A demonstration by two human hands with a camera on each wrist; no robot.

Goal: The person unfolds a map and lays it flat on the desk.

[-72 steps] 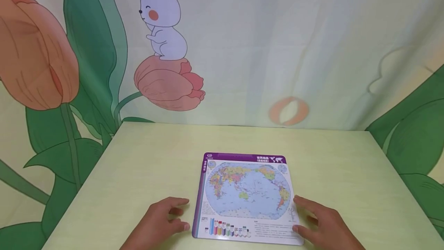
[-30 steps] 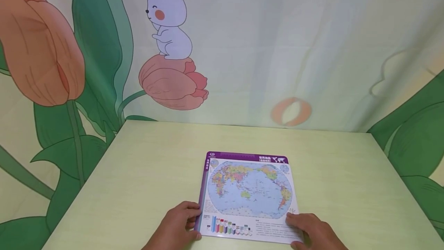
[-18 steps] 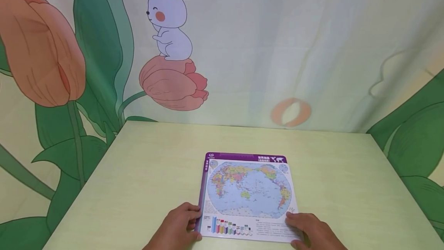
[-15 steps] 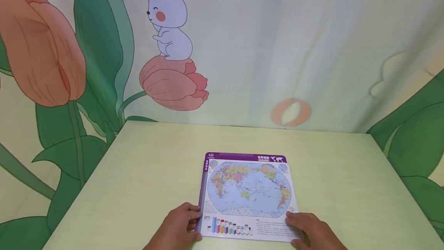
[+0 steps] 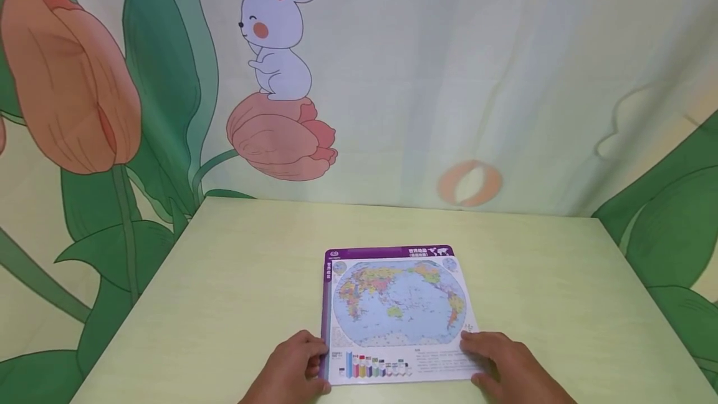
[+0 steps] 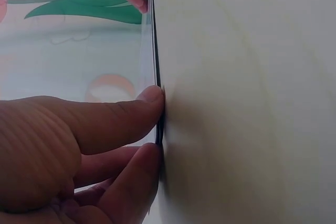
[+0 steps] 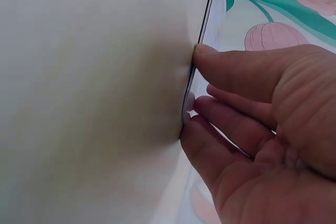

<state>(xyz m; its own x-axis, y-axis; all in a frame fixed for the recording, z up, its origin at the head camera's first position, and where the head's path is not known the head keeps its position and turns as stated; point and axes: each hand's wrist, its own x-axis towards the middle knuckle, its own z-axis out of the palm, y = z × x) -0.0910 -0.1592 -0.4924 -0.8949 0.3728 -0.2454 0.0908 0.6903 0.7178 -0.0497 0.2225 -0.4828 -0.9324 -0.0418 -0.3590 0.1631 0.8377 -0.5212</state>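
Observation:
A thin world map board point(image 5: 395, 317) with a purple top band lies flat on the pale table. In the head view my left hand point(image 5: 291, 363) touches its left edge near the lower corner, thumb and forefinger apart along the side. At the lower right side, my right hand point(image 5: 507, 360) rests its fingertips against the edge, one seeming to overlap the map. The left wrist view shows the left fingertips point(image 6: 151, 94) against the narrow board edge. Fingers of the right hand point(image 7: 273, 119) likewise meet the edge in the right wrist view. Neither hand's fingers wrap around the board.
The pale yellow-green table point(image 5: 252, 267) extends on both sides of the board and behind it. A cloth backdrop point(image 5: 381, 80) with a rabbit and tulips hangs behind the table's far edge.
From slightly apart, both hands have come in to touch the board's sides. Since half a second ago the board has turned slightly counterclockwise, its far edge shifting left and the right hand edging up.

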